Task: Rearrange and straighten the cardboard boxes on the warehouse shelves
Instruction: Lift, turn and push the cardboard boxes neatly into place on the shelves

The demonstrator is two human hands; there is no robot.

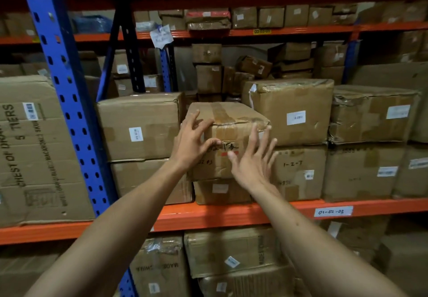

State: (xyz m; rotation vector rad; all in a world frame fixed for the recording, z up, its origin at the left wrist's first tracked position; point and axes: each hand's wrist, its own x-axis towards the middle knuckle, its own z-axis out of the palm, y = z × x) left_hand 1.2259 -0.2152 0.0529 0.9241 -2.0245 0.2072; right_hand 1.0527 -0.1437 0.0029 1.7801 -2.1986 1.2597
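Both hands open: my left hand [193, 140] spread on the box [228, 123], right hand [253, 157] beside. Risk: box slides forward off the carton [221, 191] beneath.

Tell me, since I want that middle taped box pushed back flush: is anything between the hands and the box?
Nothing visible. The left hand already lies on the taped box at its upper left front corner, and the right hand is spread open just before its front face, with no object between them.
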